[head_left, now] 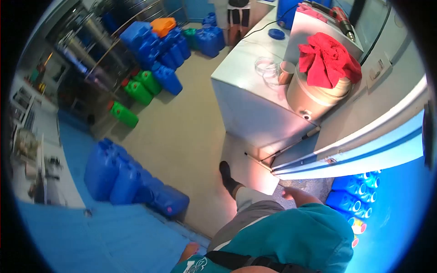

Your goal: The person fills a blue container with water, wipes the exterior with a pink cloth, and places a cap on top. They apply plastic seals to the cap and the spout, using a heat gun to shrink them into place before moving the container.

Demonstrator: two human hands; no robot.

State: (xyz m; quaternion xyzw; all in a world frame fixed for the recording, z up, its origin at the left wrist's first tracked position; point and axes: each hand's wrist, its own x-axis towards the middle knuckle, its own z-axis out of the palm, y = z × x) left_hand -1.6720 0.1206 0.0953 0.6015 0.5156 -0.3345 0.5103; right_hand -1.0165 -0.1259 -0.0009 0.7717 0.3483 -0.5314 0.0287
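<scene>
Left hand (190, 249) seen at bottom, beside the teal shirt (291, 234); partly cut off by clothing, state of fingers cannot be told. Nearest containers on that side: row of blue jerrycans (129, 177), stood on the floor (191, 136) along the blue panel (114, 232). Right hand (291, 194) held low at the doorway, near the white ledge (255, 168); small and blurred, so whether its fingers are curled round anything cannot be told. Stacked blue containers (346, 200) with pale round openings seen to the right of it, past the door edge (364, 159).

One foot in a dark shoe (226, 175) placed on the floor by the ledge. Long-handled tool (291, 146) leaned in the corner under the worktop (236, 63). On the worktop: beige drum (312, 98) with red cloth (328, 59) draped over its top, brown cup (286, 73) beside it, clear round items (265, 67), blue lid (276, 34). Red-and-black drill (342, 22) laid on the raised shelf (318, 27) behind. Green jerrycans (143, 86) with red caps and more blue cans (161, 50) grouped on the far floor; another person (239, 16) partly visible at top.
</scene>
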